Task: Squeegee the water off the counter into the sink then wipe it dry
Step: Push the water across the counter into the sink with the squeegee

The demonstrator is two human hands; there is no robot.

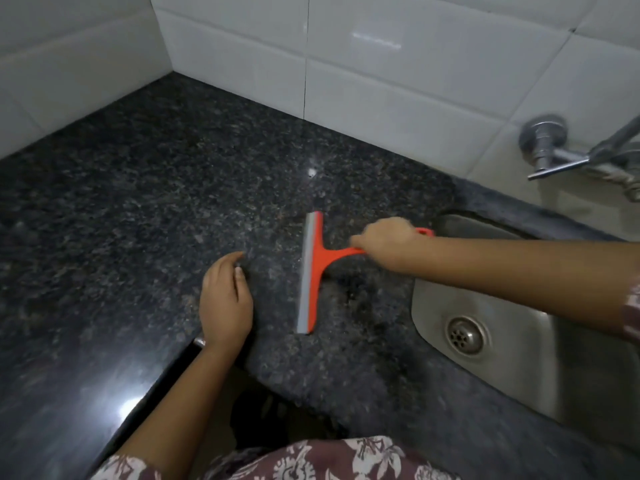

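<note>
On counter (pixel 138 202) | right grip (pixel 388 242) clasps squeegee (pixel 314 271) handle, blade leftward | left grip (pixel 225 301) relaxed

1. A garment (pixel 329 459) of dusky maroon cloth, printed with white flowers and leaves, fills the frame's edge at 6 o'clock.
2. The left sleeve (pixel 128 467), at 7 o'clock, carries the same floral print.
3. The right sleeve (pixel 632 310), at 3 o'clock, shows only a printed hem.
4. Both sleeves stop short, leaving skin bare down to the left hand (pixel 227 306) and the right hand (pixel 388 242).
</note>
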